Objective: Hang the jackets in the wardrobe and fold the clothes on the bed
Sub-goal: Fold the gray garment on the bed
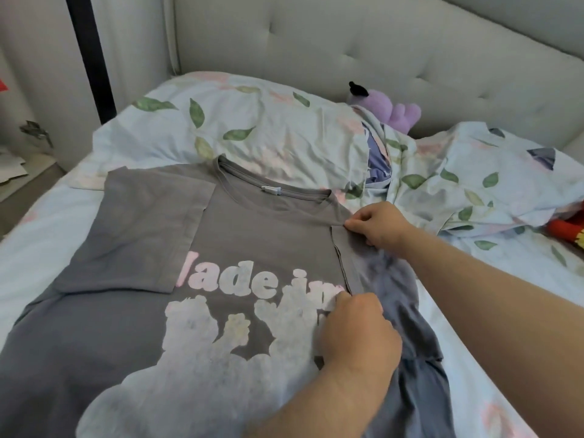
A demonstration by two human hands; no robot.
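My shirt [252, 238] lies flat, print up, on the bed [47, 222] with the left sleeve [142, 235] folded in, so my right hand [377, 222] pinches the right sleeve [369, 270] at the shoulder and my left hand [357, 330] pinches its near corner, to fold it inward to match.

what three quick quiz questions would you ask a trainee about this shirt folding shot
1. True or false: the sleeve on the picture's left is already folded in over the front of the grey t-shirt.
2. Pick one: the right hand and the left hand both pinch A) the t-shirt's other side, B) a hanger, C) a sock.
3. Fill in: the collar lies nearest the floral ____.

Key: 1 true; 2 A; 3 pillow.
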